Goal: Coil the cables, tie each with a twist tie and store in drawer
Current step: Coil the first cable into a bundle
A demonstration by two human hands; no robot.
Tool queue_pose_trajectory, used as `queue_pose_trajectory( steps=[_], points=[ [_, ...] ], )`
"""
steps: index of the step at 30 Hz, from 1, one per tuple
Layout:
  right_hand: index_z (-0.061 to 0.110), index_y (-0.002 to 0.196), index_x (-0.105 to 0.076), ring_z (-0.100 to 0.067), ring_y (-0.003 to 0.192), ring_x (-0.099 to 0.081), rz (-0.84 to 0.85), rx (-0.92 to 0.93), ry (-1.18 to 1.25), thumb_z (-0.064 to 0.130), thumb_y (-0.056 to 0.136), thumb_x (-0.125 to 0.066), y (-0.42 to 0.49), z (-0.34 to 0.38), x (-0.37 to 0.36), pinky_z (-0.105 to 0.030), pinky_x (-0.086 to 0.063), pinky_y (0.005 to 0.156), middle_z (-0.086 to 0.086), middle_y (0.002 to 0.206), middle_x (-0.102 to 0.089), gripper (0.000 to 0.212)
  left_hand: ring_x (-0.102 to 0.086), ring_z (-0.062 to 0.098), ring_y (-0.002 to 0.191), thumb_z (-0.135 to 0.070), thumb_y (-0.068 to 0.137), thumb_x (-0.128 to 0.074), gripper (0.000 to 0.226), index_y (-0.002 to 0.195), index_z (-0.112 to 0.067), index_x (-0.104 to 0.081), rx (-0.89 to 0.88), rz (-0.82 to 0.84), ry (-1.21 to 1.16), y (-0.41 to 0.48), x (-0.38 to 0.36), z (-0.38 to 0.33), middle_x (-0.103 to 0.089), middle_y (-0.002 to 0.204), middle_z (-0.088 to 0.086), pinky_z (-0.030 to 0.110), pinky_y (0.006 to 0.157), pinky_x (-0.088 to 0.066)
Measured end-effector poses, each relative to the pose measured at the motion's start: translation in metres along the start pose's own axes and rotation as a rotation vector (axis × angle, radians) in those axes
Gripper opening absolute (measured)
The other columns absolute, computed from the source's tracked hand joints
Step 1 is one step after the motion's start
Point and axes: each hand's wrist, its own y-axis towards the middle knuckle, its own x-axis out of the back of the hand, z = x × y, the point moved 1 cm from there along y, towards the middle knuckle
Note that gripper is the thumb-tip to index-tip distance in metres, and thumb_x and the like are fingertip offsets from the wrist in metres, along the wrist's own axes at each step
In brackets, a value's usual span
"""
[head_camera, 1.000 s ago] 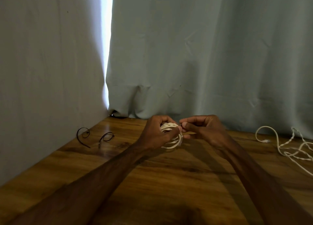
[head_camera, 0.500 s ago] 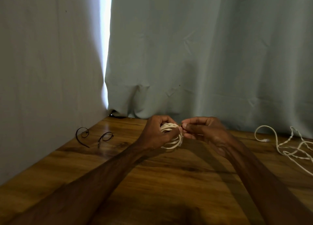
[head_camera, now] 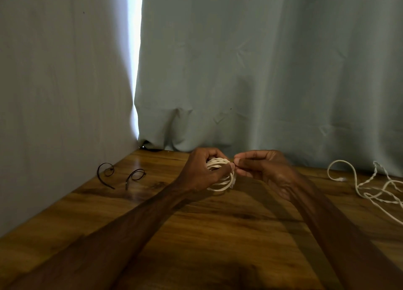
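Left hand [head_camera: 200,172], centre of the frame: my fingers curl over the top of the coiled cable [head_camera: 221,186] and my thumb lies across its front, so the hand is closed round the white loops and holds them just above the surface [head_camera: 218,235]. A small plug end [head_camera: 233,180] shows at the lower right edge of the coil.

Right hand [head_camera: 266,172], just right of the coil: my fingers are curled, and thumb and forefinger meet in a pinch at the coil's upper right rim, close to the tip of my left thumb. Whether a tie also lies between those fingertips is too small for me to tell. Both my forearms run in from the lower corners of the frame.

Left of the frame: two dark twist ties lie on the wooden surface, well apart from my hands, one [head_camera: 106,169] curled near the grey panel [head_camera: 54,93] and the other [head_camera: 136,174] just to its right.

Right edge of the frame: a loose cable [head_camera: 368,195], white and partly twisted, sprawls uncoiled on the surface, its tip [head_camera: 342,179] pointing toward the centre.

Upper frame: a grey-blue curtain [head_camera: 261,71] hangs down to the surface's far edge, with a bright strip of light [head_camera: 134,50] between it and the panel.
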Motion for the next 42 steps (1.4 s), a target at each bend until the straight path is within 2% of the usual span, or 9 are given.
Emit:
queue_pose_trajectory(
  steps=[7, 12, 18, 24, 35, 42],
  points=[
    [-0.008, 0.101, -0.074, -0.029, 0.091, -0.077, -0.011, -0.020, 0.028, -0.001, 0.067, -0.080, -0.0015, -0.0004, -0.0015, -0.031, -0.064, 0.075, -0.024, 0.103, -0.077, 0.036, -0.076, 0.024, 0.077, -0.023, 0.084, -0.084, 0.018, 0.094, -0.010, -0.074, -0.001, 0.006, -0.015, -0.0003, -0.0009, -0.0009, -0.078, 0.086, 0.007, 0.053, 0.073, -0.063],
    [-0.008, 0.106, -0.073, -0.027, 0.089, -0.077, 0.010, -0.008, 0.040, 0.005, 0.077, -0.077, -0.0024, -0.0009, -0.0037, -0.030, -0.064, 0.073, -0.026, 0.103, -0.076, 0.032, -0.077, 0.023, 0.077, -0.022, 0.084, -0.084, 0.017, 0.093, -0.010, -0.074, 0.021, -0.024, -0.027, 0.0006, -0.0009, 0.0007, -0.078, 0.085, 0.006, 0.047, 0.071, -0.064],
    [-0.007, 0.107, -0.073, -0.025, 0.087, -0.077, 0.000, -0.023, 0.021, 0.001, 0.086, -0.072, -0.0015, -0.0020, -0.0027, -0.030, -0.064, 0.072, -0.025, 0.102, -0.076, 0.022, -0.077, 0.025, 0.077, -0.022, 0.083, -0.085, 0.019, 0.093, -0.010, -0.074, 0.018, -0.013, -0.020, 0.0016, -0.0018, 0.0017, -0.078, 0.085, 0.007, 0.053, 0.072, -0.063],
    [-0.004, 0.100, -0.076, -0.023, 0.082, -0.077, 0.021, -0.062, -0.015, 0.006, 0.075, -0.075, -0.0034, 0.0020, 0.0000, -0.027, -0.064, 0.070, -0.023, 0.097, -0.077, 0.027, -0.077, 0.027, 0.079, -0.023, 0.083, -0.086, 0.021, 0.093, -0.009, -0.075, 0.017, 0.001, -0.032, 0.0005, -0.0022, 0.0003, -0.078, 0.086, 0.008, 0.056, 0.072, -0.062],
    [-0.008, 0.094, -0.073, -0.024, 0.081, -0.078, -0.004, -0.033, 0.020, -0.011, 0.084, -0.069, -0.0044, 0.0004, -0.0027, -0.026, -0.064, 0.069, -0.020, 0.091, -0.078, 0.012, -0.077, 0.029, 0.077, -0.022, 0.083, -0.084, 0.018, 0.092, -0.008, -0.075, 0.021, 0.016, -0.037, 0.0011, -0.0026, 0.0003, -0.078, 0.084, 0.008, 0.056, 0.072, -0.062],
    [-0.008, 0.099, -0.074, -0.025, 0.082, -0.076, -0.025, 0.010, -0.062, -0.003, 0.089, -0.070, -0.0020, -0.0025, -0.0070, -0.031, -0.065, 0.073, -0.023, 0.093, -0.077, 0.012, -0.077, 0.030, 0.078, -0.023, 0.083, -0.084, 0.020, 0.093, -0.008, -0.075, 0.030, -0.002, -0.037, 0.0011, -0.0012, 0.0011, -0.078, 0.085, 0.009, 0.058, 0.072, -0.061]
  ],
)
